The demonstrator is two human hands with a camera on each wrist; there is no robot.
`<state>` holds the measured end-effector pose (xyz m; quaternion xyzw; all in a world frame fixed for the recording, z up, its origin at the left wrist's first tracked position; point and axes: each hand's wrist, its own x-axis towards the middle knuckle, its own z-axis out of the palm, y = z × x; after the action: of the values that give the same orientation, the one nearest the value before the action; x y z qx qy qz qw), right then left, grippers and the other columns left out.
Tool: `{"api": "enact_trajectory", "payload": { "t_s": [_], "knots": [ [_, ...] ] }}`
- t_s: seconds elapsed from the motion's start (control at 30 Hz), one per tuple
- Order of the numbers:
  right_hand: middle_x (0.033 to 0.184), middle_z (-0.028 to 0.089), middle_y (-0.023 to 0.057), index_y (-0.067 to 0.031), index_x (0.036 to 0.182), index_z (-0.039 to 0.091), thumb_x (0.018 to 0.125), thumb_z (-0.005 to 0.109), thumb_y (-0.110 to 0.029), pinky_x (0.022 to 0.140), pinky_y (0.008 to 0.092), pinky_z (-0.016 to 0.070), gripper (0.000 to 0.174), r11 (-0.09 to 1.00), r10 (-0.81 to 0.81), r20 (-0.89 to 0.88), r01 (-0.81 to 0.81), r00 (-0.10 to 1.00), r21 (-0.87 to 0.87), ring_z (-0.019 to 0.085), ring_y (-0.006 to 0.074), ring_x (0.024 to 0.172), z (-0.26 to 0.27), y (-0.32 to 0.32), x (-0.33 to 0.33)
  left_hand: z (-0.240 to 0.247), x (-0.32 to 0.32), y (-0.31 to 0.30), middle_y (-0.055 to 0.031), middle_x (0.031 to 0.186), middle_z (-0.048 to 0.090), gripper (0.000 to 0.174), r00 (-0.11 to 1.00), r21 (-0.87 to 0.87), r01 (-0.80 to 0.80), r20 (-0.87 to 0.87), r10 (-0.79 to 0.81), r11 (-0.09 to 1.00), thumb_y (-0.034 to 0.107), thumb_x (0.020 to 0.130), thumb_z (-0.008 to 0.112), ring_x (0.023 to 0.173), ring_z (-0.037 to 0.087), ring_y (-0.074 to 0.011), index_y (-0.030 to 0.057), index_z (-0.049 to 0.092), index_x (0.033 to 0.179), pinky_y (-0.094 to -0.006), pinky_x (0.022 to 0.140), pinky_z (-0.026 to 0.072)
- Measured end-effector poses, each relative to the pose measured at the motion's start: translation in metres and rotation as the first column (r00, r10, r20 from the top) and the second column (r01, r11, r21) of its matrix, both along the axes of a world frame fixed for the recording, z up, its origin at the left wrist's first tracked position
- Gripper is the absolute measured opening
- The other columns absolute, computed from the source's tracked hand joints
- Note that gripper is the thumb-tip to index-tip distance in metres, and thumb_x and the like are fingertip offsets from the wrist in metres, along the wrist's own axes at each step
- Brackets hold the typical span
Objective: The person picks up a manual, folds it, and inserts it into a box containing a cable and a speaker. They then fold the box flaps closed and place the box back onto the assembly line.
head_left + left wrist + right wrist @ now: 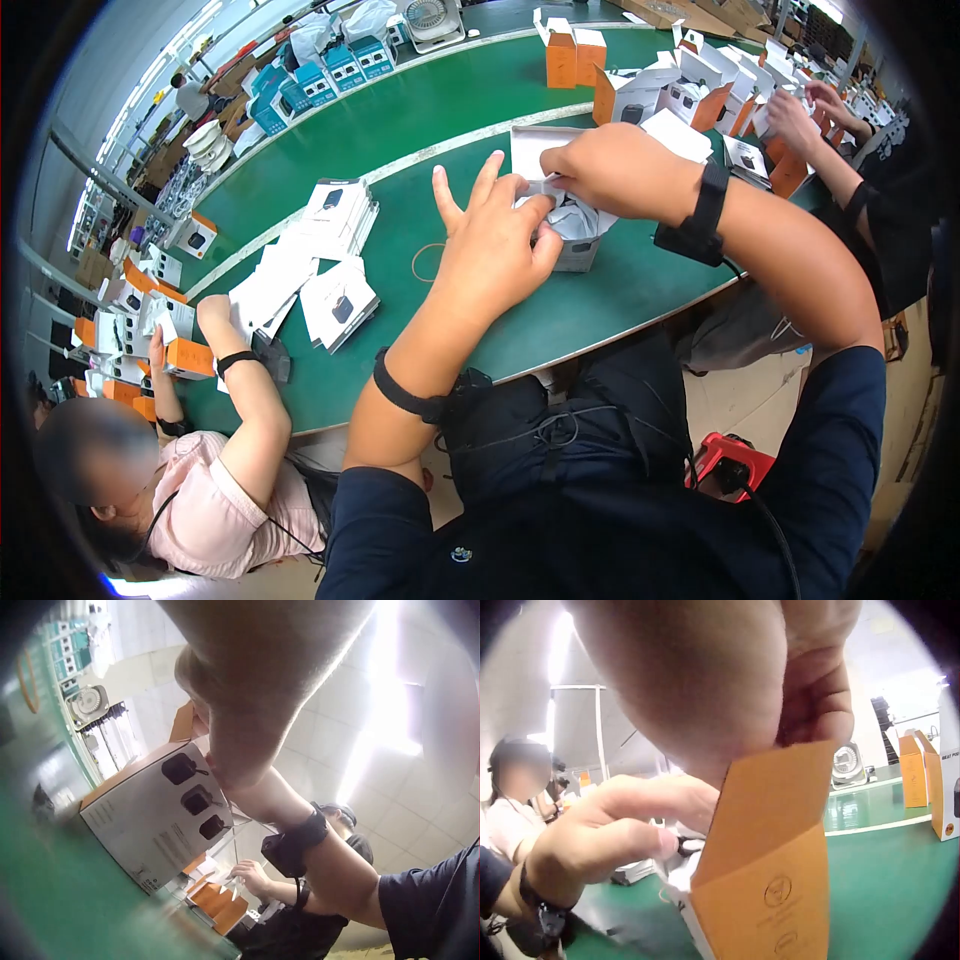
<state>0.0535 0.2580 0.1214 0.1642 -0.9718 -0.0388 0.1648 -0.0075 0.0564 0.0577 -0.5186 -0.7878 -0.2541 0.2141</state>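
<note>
A small carton [575,258], white with printed dark devices, stands open on the green table in front of me. An orange flap [772,810] of it is raised beside my right hand. Crumpled whitish wrapping [572,218] fills its mouth. My left hand [492,245] is at the opening, two fingers stretched out above it; its thumb touches the wrapping, near a small dark part, in the right wrist view. My right hand [630,172] bends over the opening from the other side with curled fingers. Its fingertips are hidden, so I cannot tell what they hold.
White printed booklets [335,215] lie in piles left of my hands, with a rubber band [425,262] nearer. Open orange-and-white cartons [640,95] crowd the right. Teal boxes [342,68] and a fan [433,22] stand at the back. People work on both sides.
</note>
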Motion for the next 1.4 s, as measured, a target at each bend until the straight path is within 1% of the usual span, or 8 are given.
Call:
{"api": "enact_trajectory", "payload": {
  "t_s": [0.27,0.37,0.53,0.8,0.87,1.1,1.2,1.4],
  "knots": [
    [0.069,0.067,0.0161,-0.0063,0.083,0.066,0.088,0.068,-0.021,0.062,0.0468,0.0525,0.016,0.973,-0.001,-0.037,0.009,0.999,0.232,0.068,0.0353,0.068,0.012,-0.001,0.017,0.003,0.003,0.007,-0.0063,0.11,0.068,0.028,0.997,-0.058,-0.01,-0.072,0.006,0.998,0.017,0.079,0.059,0.122,0.059,-0.0264,0.007,0.071,0.102,-0.068,0.12,0.0096],
    [0.072,0.068,0.0165,-0.0053,0.083,0.066,0.089,0.067,-0.025,0.064,0.0487,0.0518,0.021,0.997,-0.079,-0.004,0.079,0.997,-0.002,0.067,0.0367,0.069,0.009,0.005,0.019,0.004,0.004,0.01,-0.0061,0.108,0.068,0.029,0.996,-0.079,-0.008,-0.09,0.0,0.997,0.016,0.078,0.059,0.119,0.059,-0.0248,0.0049,0.069,0.103,-0.0637,0.119,0.0139],
    [0.074,0.069,0.0157,-0.0043,0.089,0.067,0.091,0.064,-0.022,0.067,0.0456,0.0564,0.018,0.991,-0.107,0.053,0.111,0.993,-0.075,0.07,0.0361,0.071,0.012,-0.002,0.019,0.003,0.012,0.011,-0.0077,0.112,0.067,0.03,1.0,-0.135,0.008,-0.022,-0.011,0.991,0.017,0.08,0.059,0.127,0.054,-0.0256,0.004,0.069,0.105,-0.0598,0.114,0.0217],
    [0.073,0.069,0.014,-0.0057,0.093,0.064,0.096,0.06,-0.02,0.064,0.0437,0.0559,0.016,0.981,0.08,-0.033,-0.072,0.996,0.183,0.071,0.0349,0.071,0.01,-0.001,0.03,0.001,0.009,0.007,-0.016,0.122,0.062,0.034,0.997,-0.08,0.052,-0.054,-0.056,0.995,0.014,0.08,0.056,0.15,0.034,-0.0374,-0.0013,0.069,0.107,-0.0714,0.119,0.0063],
    [0.074,0.07,0.0152,-0.0056,0.094,0.064,0.099,0.057,-0.02,0.064,0.0453,0.0555,0.016,0.993,-0.114,0.127,0.111,0.985,0.029,0.072,0.0349,0.072,0.011,-0.009,0.034,0.0,0.009,0.007,-0.0172,0.124,0.061,0.035,0.997,-0.07,0.064,-0.04,-0.066,0.996,0.014,0.08,0.055,0.152,0.031,-0.0395,-0.002,0.069,0.107,-0.0732,0.119,0.0028],
    [0.079,0.071,0.0177,-0.0053,0.102,0.067,0.102,0.054,-0.023,0.068,0.048,0.056,0.022,0.99,-0.14,0.288,0.139,0.947,0.023,0.072,0.0378,0.076,0.016,-0.014,0.018,0.002,0.006,0.006,-0.0177,0.126,0.061,0.036,0.998,-0.103,0.061,-0.016,-0.063,0.993,0.015,0.081,0.055,0.151,0.03,-0.0436,-0.0017,0.07,0.109,-0.0742,0.118,0.0035],
    [0.079,0.071,0.0182,-0.007,0.099,0.069,0.1,0.057,-0.024,0.071,0.0483,0.0563,0.021,0.994,-0.103,0.121,0.097,0.987,0.057,0.072,0.0382,0.079,0.031,-0.011,0.02,0.001,0.006,0.005,-0.0172,0.124,0.062,0.035,0.998,-0.089,0.054,-0.01,-0.056,0.995,0.015,0.081,0.056,0.15,0.032,-0.0434,-0.0015,0.071,0.108,-0.075,0.117,0.0039],
    [0.082,0.071,0.019,-0.0064,0.093,0.073,0.095,0.062,-0.021,0.073,0.0493,0.0544,0.019,0.989,-0.075,0.116,0.088,0.99,-0.118,0.069,0.0395,0.079,-0.007,-0.004,0.008,-0.002,0.004,0.006,-0.0147,0.121,0.064,0.034,0.997,-0.083,0.052,-0.048,-0.056,0.995,0.016,0.081,0.059,0.147,0.039,-0.04,0.0017,0.073,0.107,-0.076,0.116,0.0053]
  ]
}}
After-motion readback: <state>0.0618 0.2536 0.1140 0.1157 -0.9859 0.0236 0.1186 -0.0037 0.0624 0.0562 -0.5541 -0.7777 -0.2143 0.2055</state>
